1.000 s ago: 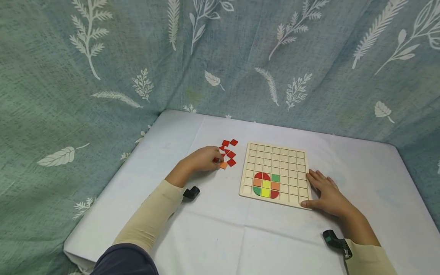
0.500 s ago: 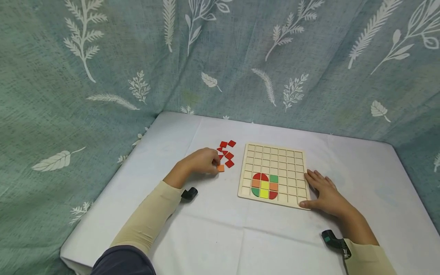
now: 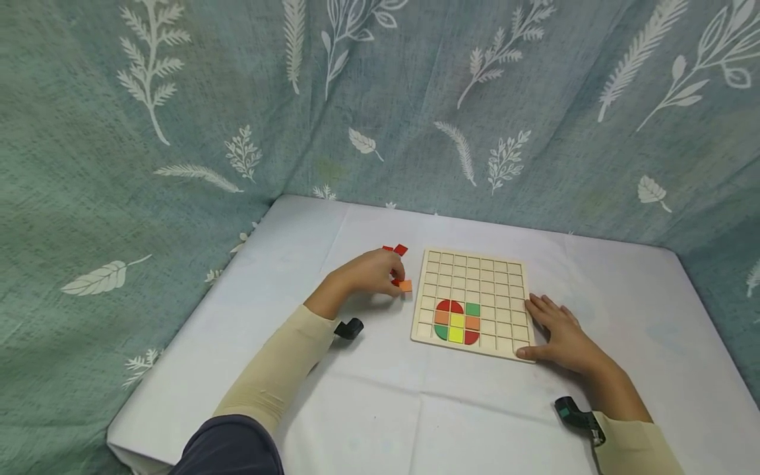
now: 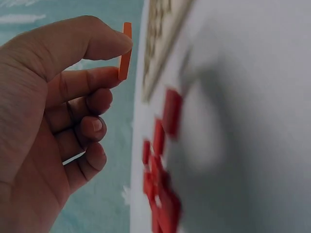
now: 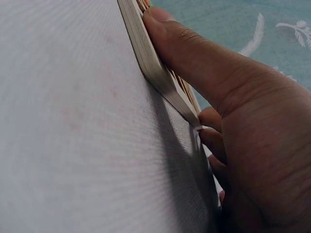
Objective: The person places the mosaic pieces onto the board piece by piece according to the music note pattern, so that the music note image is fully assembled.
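Note:
Between thumb and index finger, my left hand (image 3: 371,272) (image 4: 53,107) pinches an orange square tile (image 3: 406,285) (image 4: 125,51), held above the cloth just left of the wooden grid board (image 3: 499,290). Under and behind that hand lie red tiles (image 3: 400,250) (image 4: 171,112), partly hidden in the head view. Red, orange, green and yellow pieces (image 3: 456,320) fill a block of cells at the board's lower left. My right hand (image 3: 567,336) (image 5: 243,111) rests at the board's right edge, thumb on the near corner and fingers spread along the side.
A white cloth (image 3: 356,409) covers the table. Green-blue curtains with white leaf prints (image 3: 380,99) hang behind it and on the left. A black device (image 3: 349,328) sits at the left wrist, another (image 3: 572,412) at the right wrist.
My left hand has moved right towards the board and lifted the orange tile away from the red ones, now covering several of them. The right hand stays at the board's edge.

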`<move>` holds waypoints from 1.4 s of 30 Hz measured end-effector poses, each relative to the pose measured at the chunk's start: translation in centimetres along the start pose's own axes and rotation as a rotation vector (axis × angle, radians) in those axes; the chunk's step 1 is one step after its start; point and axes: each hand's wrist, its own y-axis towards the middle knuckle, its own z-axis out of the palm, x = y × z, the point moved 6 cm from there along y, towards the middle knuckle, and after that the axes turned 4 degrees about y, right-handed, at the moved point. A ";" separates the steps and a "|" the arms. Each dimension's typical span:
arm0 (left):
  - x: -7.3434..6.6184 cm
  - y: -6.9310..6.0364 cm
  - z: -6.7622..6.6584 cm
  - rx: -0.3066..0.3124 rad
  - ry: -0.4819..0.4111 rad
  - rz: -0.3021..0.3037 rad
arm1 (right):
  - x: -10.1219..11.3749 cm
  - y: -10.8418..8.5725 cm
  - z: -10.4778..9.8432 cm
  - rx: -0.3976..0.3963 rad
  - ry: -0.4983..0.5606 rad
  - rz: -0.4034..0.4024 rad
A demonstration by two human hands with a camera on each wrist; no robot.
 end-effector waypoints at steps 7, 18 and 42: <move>-3.5 2.6 -0.2 -0.003 0.018 0.090 | 0.0 0.1 0.1 -0.009 -0.002 0.000; -6.6 6.8 1.2 0.075 0.018 0.110 | -0.2 0.1 -0.2 -0.014 -0.009 0.002; -9.8 9.9 3.5 0.117 0.087 0.182 | -0.2 0.3 0.1 -0.023 -0.003 0.018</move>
